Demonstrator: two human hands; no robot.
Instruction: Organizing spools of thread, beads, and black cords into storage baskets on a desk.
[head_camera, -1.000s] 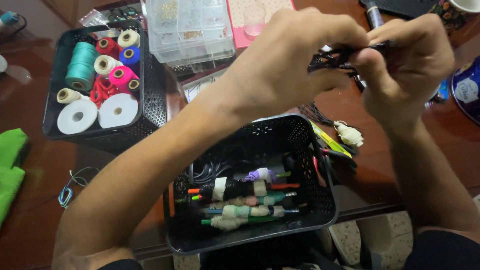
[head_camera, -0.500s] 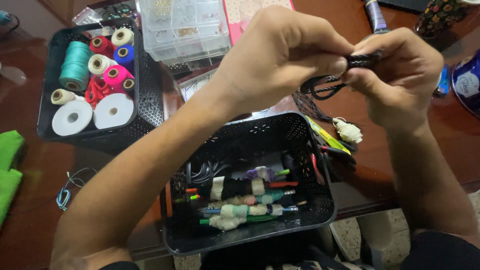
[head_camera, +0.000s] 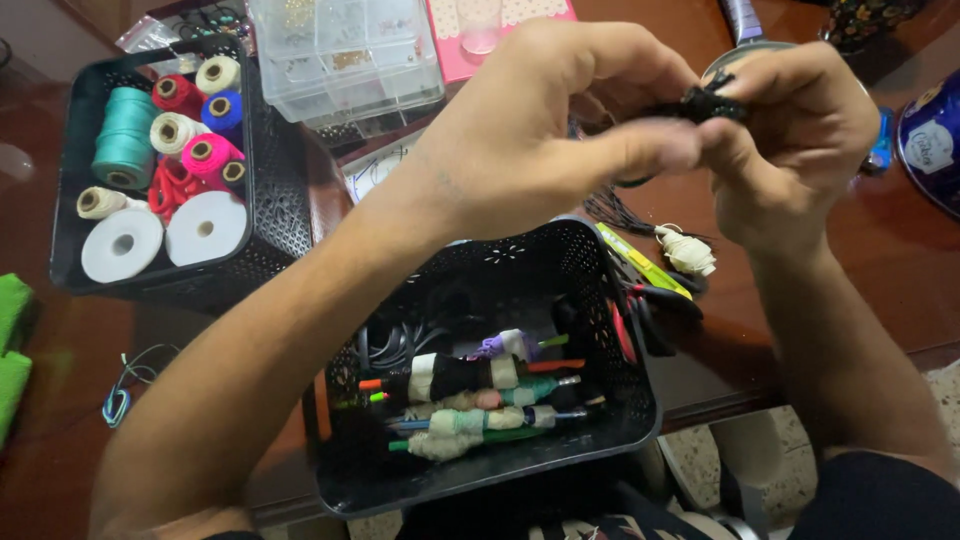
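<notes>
Both your hands pinch one small black cord bundle in a closed grip, raised above the desk.

Your left hand (head_camera: 530, 130) and right hand (head_camera: 800, 140) meet fingertip to fingertip on the black cord bundle (head_camera: 708, 102); it looks dark, knotted and mostly hidden, with loose black strands (head_camera: 615, 212) trailing below. Beneath it sits a black perforated basket (head_camera: 590, 260) of wrapped tools; a basket of thread spools (head_camera: 160, 150) stands well apart.

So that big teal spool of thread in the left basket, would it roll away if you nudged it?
Probably not far. The teal spool is wedged among other spools inside the black basket, whose walls would stop it. On a bare table its round shape would likely let it roll. It looks fully wound, so probably firm to grip rather than squashy, and fairly light.
</notes>
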